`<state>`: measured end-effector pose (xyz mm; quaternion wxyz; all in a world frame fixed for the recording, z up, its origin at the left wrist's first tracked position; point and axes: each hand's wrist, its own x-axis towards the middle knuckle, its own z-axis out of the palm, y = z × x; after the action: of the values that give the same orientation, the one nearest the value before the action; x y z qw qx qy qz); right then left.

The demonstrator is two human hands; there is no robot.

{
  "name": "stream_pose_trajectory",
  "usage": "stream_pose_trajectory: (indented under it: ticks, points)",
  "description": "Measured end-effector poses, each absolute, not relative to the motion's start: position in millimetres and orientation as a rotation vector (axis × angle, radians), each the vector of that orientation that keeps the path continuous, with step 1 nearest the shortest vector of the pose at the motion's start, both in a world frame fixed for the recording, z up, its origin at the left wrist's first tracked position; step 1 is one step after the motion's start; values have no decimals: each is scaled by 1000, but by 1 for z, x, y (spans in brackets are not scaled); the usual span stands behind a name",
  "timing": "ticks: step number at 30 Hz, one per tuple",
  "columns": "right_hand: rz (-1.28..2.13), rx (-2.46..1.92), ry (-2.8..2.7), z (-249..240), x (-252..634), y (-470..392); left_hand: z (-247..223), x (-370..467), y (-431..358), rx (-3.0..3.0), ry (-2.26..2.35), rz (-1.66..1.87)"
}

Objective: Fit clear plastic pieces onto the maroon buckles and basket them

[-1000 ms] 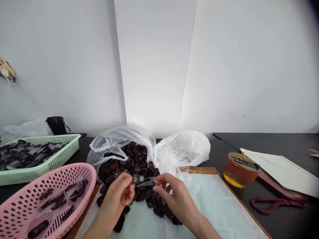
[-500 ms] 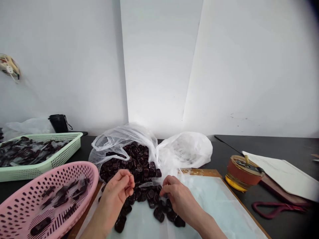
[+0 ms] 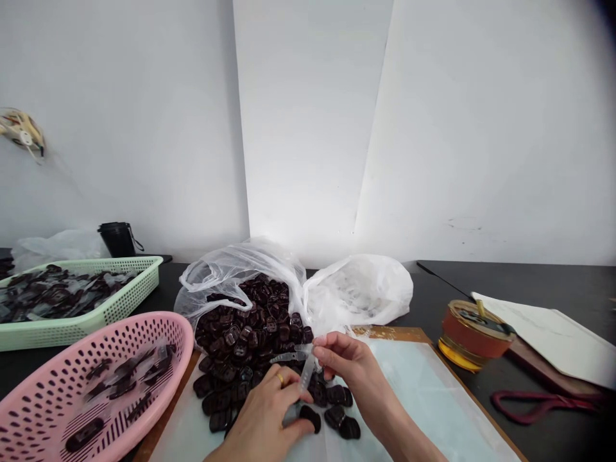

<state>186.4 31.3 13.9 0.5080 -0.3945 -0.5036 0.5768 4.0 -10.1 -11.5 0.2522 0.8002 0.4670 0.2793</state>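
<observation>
My right hand (image 3: 349,362) pinches the upper end of a translucent ridged plastic strip (image 3: 307,372), which slants down towards my left hand. With thumb and fingers drawn together, my left hand (image 3: 269,410), wearing a gold ring, grips a dark brown plastic buckle (image 3: 310,418) low over the sheet. Another clear ridged strip (image 3: 285,357) lies across the heap of dark buckles (image 3: 240,340) just beyond my hands. A few loose buckles (image 3: 341,420) rest on the pale sheet (image 3: 404,385) below my right hand.
To the left stand a pink basket (image 3: 185,346) and a green basket (image 3: 129,305), both holding dark pieces with clear strips. White plastic bags (image 3: 360,289) surround the heap's far side. At right are a round amber container (image 3: 476,337), dark red scissors (image 3: 524,407) and a notebook (image 3: 543,333).
My left hand has moved right and down and taken a dark buckle. My right hand has risen slightly with a clear strip now visible in its fingers.
</observation>
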Motion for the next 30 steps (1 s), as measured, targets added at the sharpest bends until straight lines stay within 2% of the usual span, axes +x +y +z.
stream_pose_trajectory:
  ticks: [5,10,24,30]
  points:
    - [1445,-955,-1158,17,180,25,-11,6,-10,2207,1259,683]
    - [1461,-956,-1139,26,179,20,-2,4,-7,1845,1339,775]
    - [1403,-963,-1128,25,181,21,-13,-2,3,1032,973,962]
    - [1317,-951,-1170,28,177,17,-3,0,-1,959,915,955]
